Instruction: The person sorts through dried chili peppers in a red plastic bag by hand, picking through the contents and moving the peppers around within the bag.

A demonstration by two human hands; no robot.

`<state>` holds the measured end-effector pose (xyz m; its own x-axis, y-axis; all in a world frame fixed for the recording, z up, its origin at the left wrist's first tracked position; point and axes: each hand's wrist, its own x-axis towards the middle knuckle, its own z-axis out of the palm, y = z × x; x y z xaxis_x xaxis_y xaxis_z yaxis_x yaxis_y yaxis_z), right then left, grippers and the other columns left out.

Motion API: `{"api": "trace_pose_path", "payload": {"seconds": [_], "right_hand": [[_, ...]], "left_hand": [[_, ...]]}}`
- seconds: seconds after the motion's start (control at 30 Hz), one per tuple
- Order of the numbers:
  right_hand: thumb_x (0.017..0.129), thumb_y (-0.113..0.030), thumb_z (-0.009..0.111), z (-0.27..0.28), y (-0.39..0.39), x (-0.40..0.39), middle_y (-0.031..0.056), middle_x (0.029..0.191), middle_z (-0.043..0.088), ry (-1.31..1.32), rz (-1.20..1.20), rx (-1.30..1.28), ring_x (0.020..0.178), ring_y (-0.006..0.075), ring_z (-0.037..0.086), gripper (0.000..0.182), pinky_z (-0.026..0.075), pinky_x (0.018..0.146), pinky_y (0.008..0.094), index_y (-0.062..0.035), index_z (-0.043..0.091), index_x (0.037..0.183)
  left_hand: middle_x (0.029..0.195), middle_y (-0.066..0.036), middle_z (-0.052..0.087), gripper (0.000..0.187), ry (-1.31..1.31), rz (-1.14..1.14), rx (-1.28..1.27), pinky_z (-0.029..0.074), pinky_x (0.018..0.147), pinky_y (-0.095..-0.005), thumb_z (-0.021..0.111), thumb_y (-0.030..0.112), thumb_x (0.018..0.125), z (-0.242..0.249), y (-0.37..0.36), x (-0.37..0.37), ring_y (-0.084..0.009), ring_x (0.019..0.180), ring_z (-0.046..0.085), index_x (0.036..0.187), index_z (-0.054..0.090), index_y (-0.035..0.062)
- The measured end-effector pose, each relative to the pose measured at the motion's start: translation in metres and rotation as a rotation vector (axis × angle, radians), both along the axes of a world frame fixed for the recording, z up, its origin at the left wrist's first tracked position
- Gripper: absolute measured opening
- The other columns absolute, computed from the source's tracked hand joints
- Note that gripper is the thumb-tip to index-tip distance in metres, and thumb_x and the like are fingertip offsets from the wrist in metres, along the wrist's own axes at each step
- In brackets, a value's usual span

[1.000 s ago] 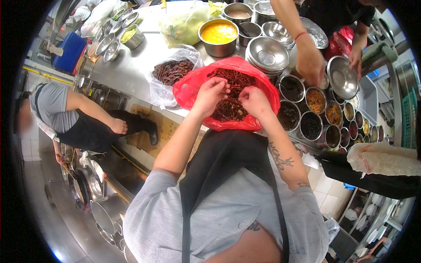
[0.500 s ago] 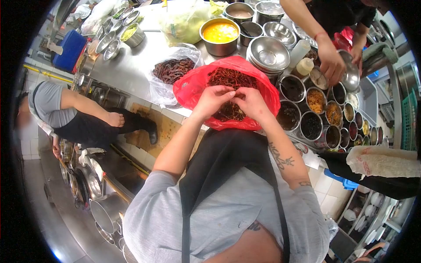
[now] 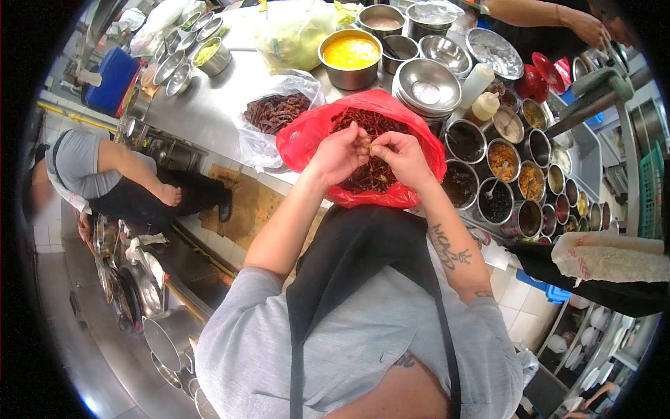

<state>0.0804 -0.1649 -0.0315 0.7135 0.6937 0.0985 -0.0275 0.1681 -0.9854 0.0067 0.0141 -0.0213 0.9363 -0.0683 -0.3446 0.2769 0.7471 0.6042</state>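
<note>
A red plastic bag (image 3: 307, 143) lies open in front of me, filled with thin, dark red dried chilies (image 3: 370, 174). Above its mouth, my left hand (image 3: 340, 155) is closed in a pinch. My right hand (image 3: 403, 160) also pinches, its fingertips meeting those of the left. Whatever is between them is too small to name. Just left of the red bag, a clear plastic bag (image 3: 307, 84) holds larger whole dried chilies (image 3: 277, 112).
Behind the bags stand a pot of yellow liquid (image 3: 351, 52) and stacked metal bowls (image 3: 427, 84). Several seasoning tins (image 3: 504, 159) crowd the right side. A co-worker's arm (image 3: 544, 15) reaches in at the upper right; another person (image 3: 125, 174) stands at the stove on the left.
My hands have shifted slightly and turned, still meeting over the red bag. The co-worker's hands have left the tins and moved up and right. A spoon now rests in a dark-filled tin.
</note>
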Motion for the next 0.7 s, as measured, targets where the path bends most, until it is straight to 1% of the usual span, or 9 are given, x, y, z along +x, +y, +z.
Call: {"api": "trace_pose_path", "payload": {"seconds": [0.07, 0.1, 0.2, 0.3, 0.33, 0.4, 0.5, 0.6, 0.7], "right_hand": [[0.089, -0.005, 0.069, -0.001, -0.001, -0.001, 0.0029, 0.087, 0.071, 0.086, -0.069, 0.051, 0.077, 0.0084, 0.062, 0.011, 0.051, 0.072, 0.0259, 0.0024, 0.069, 0.098], [0.089, -0.006, 0.070, -0.004, -0.002, 0.002, 0.0038, 0.088, 0.071, 0.073, -0.098, 0.005, 0.078, 0.0089, 0.062, 0.013, 0.051, 0.072, 0.0261, 0.0025, 0.069, 0.099], [0.087, -0.008, 0.072, -0.011, -0.003, 0.007, 0.0070, 0.091, 0.072, -0.015, -0.193, -0.162, 0.079, 0.0111, 0.063, 0.020, 0.052, 0.073, 0.0275, 0.0028, 0.069, 0.104], [0.085, -0.011, 0.073, -0.004, -0.001, 0.005, 0.0102, 0.092, 0.072, -0.168, -0.308, -0.331, 0.078, 0.0149, 0.065, 0.027, 0.053, 0.073, 0.0300, 0.0029, 0.069, 0.108], [0.085, -0.012, 0.073, -0.002, 0.000, 0.004, 0.0111, 0.092, 0.072, -0.195, -0.346, -0.352, 0.078, 0.0161, 0.065, 0.029, 0.053, 0.074, 0.0308, 0.0029, 0.068, 0.110], [0.084, -0.013, 0.072, -0.002, 0.001, 0.003, 0.0122, 0.091, 0.072, -0.223, -0.372, -0.376, 0.077, 0.0180, 0.066, 0.031, 0.053, 0.074, 0.0321, 0.0027, 0.068, 0.111], [0.085, -0.014, 0.071, -0.003, 0.000, 0.005, 0.0128, 0.089, 0.072, -0.226, -0.348, -0.388, 0.076, 0.0192, 0.066, 0.031, 0.053, 0.074, 0.0332, 0.0022, 0.068, 0.112], [0.085, -0.014, 0.070, -0.002, -0.002, 0.003, 0.0129, 0.086, 0.071, -0.217, -0.326, -0.400, 0.075, 0.0194, 0.066, 0.030, 0.053, 0.073, 0.0333, 0.0018, 0.069, 0.111], [0.086, -0.015, 0.070, -0.003, -0.002, 0.005, 0.0133, 0.084, 0.071, -0.213, -0.334, -0.390, 0.076, 0.0197, 0.066, 0.028, 0.053, 0.072, 0.0334, 0.0020, 0.070, 0.108]], "left_hand": [[0.087, 0.000, 0.058, 0.032, 0.006, 0.066, 0.035, 0.047, 0.072, -0.0297, 0.042, 0.036, 0.107, -0.002, 0.004, 0.005, -0.0144, 0.077, 0.055, 0.097, 0.056, 0.0090], [0.087, 0.000, 0.058, 0.033, 0.009, 0.100, 0.051, 0.046, 0.071, -0.0301, 0.041, 0.037, 0.107, -0.003, 0.007, 0.006, -0.0144, 0.077, 0.055, 0.097, 0.055, 0.0092], [0.086, 0.000, 0.061, 0.029, -0.105, -0.086, -0.049, 0.048, 0.072, -0.0313, 0.047, 0.030, 0.106, -0.011, 0.024, 0.003, -0.0156, 0.076, 0.057, 0.094, 0.060, 0.0064], [0.083, -0.003, 0.065, 0.022, -0.310, -0.166, 1.271, 0.049, 0.071, -0.0310, 0.057, 0.022, 0.100, 0.000, 0.006, 0.000, -0.0152, 0.075, 0.059, 0.093, 0.067, 0.0037], [0.084, -0.010, 0.070, 0.015, -0.212, -0.376, 1.512, 0.053, 0.071, -0.0363, 0.065, 0.016, 0.088, 0.017, 0.002, -0.004, -0.0229, 0.077, 0.067, 0.096, 0.072, 0.0043], [0.087, -0.017, 0.070, 0.021, -0.304, -0.410, 1.881, 0.054, 0.073, -0.0447, 0.069, 0.017, 0.081, -0.005, 0.000, -0.007, -0.0326, 0.083, 0.069, 0.100, 0.073, 0.0077], [0.090, -0.020, 0.070, 0.023, -0.214, -0.351, 1.974, 0.054, 0.079, -0.0495, 0.070, 0.017, 0.077, 0.000, -0.015, -0.012, -0.0390, 0.089, 0.067, 0.098, 0.074, 0.0080], [0.087, -0.020, 0.070, 0.024, -0.209, -0.396, 2.058, 0.055, 0.079, -0.0489, 0.071, 0.019, 0.077, -0.007, -0.018, -0.008, -0.0384, 0.089, 0.068, 0.098, 0.074, 0.0073], [0.083, -0.019, 0.070, 0.024, -0.147, -0.379, 1.947, 0.054, 0.077, -0.0461, 0.074, 0.021, 0.078, -0.003, -0.012, -0.004, -0.0357, 0.084, 0.069, 0.096, 0.074, 0.0052]]}}
